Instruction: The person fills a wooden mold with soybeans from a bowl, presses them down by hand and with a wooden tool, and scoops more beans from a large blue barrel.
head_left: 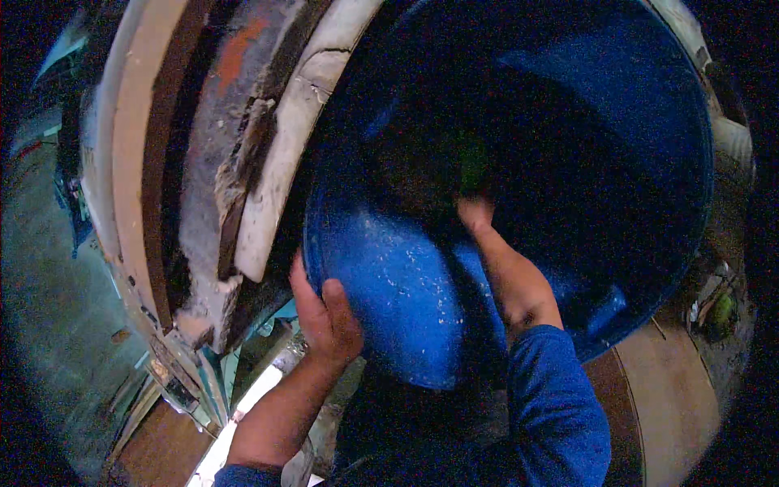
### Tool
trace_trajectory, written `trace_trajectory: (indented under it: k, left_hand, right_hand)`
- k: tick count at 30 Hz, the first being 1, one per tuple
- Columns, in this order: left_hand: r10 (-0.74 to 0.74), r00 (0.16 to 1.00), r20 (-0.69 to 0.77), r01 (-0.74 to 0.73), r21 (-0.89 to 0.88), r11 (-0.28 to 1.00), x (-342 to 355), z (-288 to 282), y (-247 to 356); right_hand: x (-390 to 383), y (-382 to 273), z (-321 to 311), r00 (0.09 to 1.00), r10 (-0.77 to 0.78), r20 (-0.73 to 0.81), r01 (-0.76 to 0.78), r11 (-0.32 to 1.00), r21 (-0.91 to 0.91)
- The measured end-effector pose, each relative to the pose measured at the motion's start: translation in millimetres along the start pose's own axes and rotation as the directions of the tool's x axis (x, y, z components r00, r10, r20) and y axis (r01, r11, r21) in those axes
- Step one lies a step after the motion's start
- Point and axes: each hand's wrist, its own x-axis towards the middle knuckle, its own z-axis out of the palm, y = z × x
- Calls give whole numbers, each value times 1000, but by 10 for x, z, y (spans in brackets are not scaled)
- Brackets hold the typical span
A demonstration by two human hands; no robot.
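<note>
A large blue plastic barrel (393, 300) fills the right half of the head view, its opening facing me and its depths mostly dark. My left hand (324, 316) grips the barrel's left rim. My right arm reaches deep inside, and my right hand (475, 211) is blurred, its fingers lost in the shadow beside a dim greenish shape (471, 162). I cannot make out what that shape is or whether the hand holds it. Pale specks dot the lit blue wall inside.
Stacked weathered boards (138, 162) and a cracked white-painted beam (276, 187) rise along the barrel's left. A concrete floor (57, 284) shows at far left. Wooden sheets (657, 398) lie at lower right, with debris (714, 300) beside them. A bright metal strip (251, 398) runs below my left forearm.
</note>
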Motion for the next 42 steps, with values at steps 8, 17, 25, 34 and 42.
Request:
trace_trajectory:
  k: [8,17,25,34,42]
  left_hand:
    - [-80,997,1,79,-126,989,-17,17,-47]
    - [-42,999,12,43,-93,995,-24,-9,-50]
    - [-46,997,55,53,-122,991,30,-2,-2]
    - [-144,989,26,145,-50,988,-53,6,-43]
    - [-85,996,-6,85,-1,996,-45,-8,-78]
  right_hand:
    - [-13,-497,637,944,-109,-310,128,991,40]
    - [202,-428,318,991,-130,-32,134,981,142]
    - [633,-133,60,984,-136,-113,136,991,-5]
    - [889,-663,55,968,-215,-132,218,976,11]
    - [419,-683,639,937,-286,-198,309,946,94]
